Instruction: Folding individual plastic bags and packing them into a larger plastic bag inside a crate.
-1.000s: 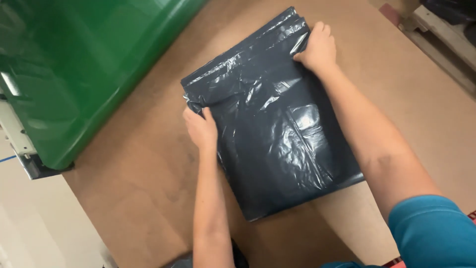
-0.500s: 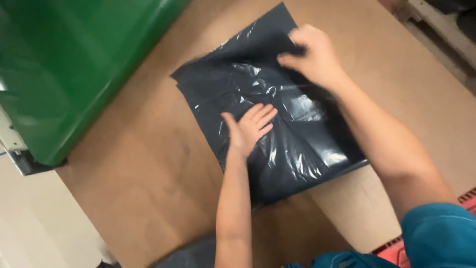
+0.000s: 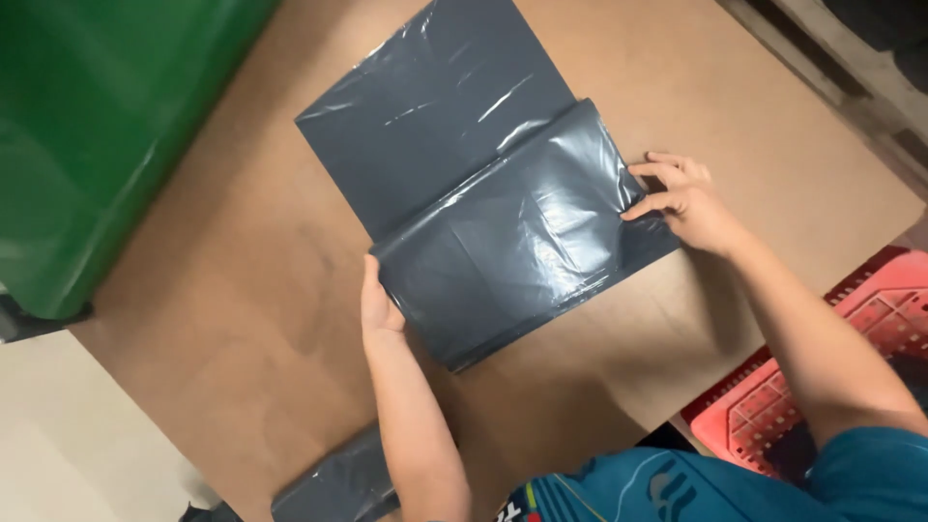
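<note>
Both hands grip the dark grey plastic mailer bag point(image 3: 483, 213) at opposite ends of its folded part. Left hand point(image 3: 379, 304) is curled round the near-left edge of the fold, thumb side on top, fingers mostly hidden under/behind the plastic, so closed on the edge as far as I can see. Right hand point(image 3: 681, 198) pinches the right end of the fold btw thumb and fingertips, other fingers loosely bent above it.

Nearest the person: teal sleeve/shirt point(image 3: 677, 488) at bottom w/ a bit of printed pattern, too cut off to make out. Just left of it, another dark grey plastic bag point(image 3: 333, 483) pokes out at the near table edge, partly under the left forearm. Red plastic crate point(image 3: 831, 372) w/ lattice walls sits low on the right, beside and below the table.

Mid: bag lies flat on the brown table point(image 3: 242, 319), turned diagonally. Its near half is doubled over into a thicker, shiny, wrinkled band; the far half is a single smooth flat layer reaching toward the table's far side. No label visible on it.

Far left: big green bin point(image 3: 87, 145), glossy, standing against the table's left side. Far right corner: pale wooden slats point(image 3: 851, 58), well apart from the bag.
</note>
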